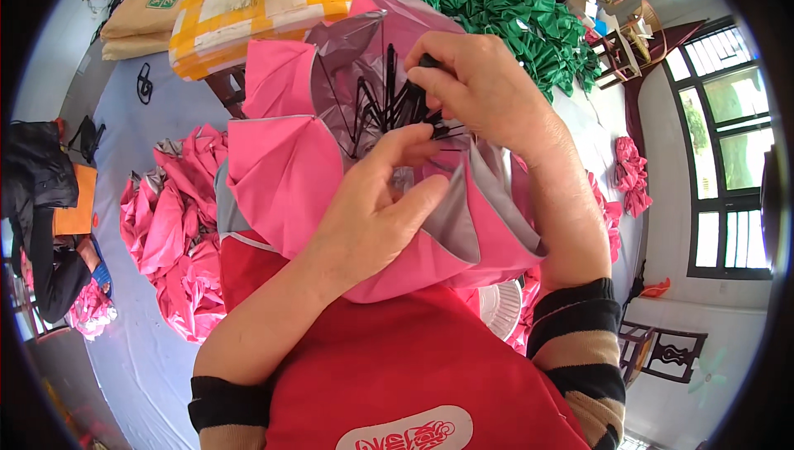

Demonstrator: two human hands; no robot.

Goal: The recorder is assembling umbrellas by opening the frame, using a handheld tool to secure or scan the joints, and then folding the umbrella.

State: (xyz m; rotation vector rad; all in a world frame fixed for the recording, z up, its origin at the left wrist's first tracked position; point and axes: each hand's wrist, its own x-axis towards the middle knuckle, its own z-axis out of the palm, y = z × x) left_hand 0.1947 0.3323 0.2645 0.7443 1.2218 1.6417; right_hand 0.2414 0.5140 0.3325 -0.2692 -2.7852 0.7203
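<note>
Both grips clench the black metal ribs inside a half-folded pink fabric umbrella: right hand pinching above, left hand below. Held over the red apron, its shaft points up and away from the chest.

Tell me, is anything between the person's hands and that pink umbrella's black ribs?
Nothing visible. The left hand and right hand already touch the black metal ribs inside the folded pink fabric umbrella canopy.

Head view looks down — close over the table.
</note>
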